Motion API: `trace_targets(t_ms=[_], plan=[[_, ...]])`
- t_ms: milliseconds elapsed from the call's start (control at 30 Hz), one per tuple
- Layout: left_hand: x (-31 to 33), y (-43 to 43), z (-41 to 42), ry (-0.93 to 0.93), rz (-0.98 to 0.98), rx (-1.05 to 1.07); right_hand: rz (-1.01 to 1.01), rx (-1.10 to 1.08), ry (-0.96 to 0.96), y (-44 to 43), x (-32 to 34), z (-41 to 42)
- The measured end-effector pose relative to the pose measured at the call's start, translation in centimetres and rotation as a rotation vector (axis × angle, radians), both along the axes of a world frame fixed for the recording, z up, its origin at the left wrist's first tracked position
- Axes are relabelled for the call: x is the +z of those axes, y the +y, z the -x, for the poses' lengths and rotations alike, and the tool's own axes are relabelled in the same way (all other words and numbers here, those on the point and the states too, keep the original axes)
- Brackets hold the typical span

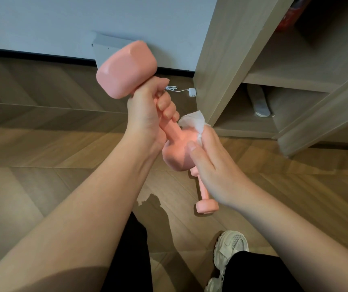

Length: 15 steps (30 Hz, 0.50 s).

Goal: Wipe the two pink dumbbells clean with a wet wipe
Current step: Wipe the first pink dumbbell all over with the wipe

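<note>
Overhead, looking down on a wood floor [42, 144] laid in a herringbone pattern, with a pale wall [42, 17] and dark baseboard [32, 53] beyond. Held up above the floor: one pink dumbbell [126, 68], left hand [148, 114] wrapped tight round its handle. Against its lower head, a white wipe [194, 121], pressed there under the curled fingers of the right hand [211, 163], thumb on the pink. Lying on the floor below, the second dumbbell [205, 205]. To the right, a light wooden shelf unit [215, 60]; beside its foot, a white charger [192, 92] with its cable. Near the bottom edge, a white shoe [230, 247].
</note>
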<state>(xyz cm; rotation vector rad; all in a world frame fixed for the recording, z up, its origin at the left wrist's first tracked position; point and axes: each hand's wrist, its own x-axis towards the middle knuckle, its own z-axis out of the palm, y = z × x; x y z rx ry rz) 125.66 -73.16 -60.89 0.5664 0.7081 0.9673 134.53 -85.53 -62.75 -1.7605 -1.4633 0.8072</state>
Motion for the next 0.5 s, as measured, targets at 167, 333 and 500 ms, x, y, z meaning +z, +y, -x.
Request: trace_targets(t_ms=[167, 333, 500], plan=[[-0.1, 0.1, -0.2, 0.018, -0.047, -0.061, 0.075, 0.029, 0.14, 1.0, 0.3, -0.7], [-0.4, 0.6, 0.0, -0.015, -0.026, -0.056, 0.077, 0.051, -0.042, 0.5, 0.1, -0.5], [-0.1, 0.6, 0.3, -0.114, -0.077, -0.227, 0.194, 0.052, 0.168, 1.1, 0.9, -2.0]])
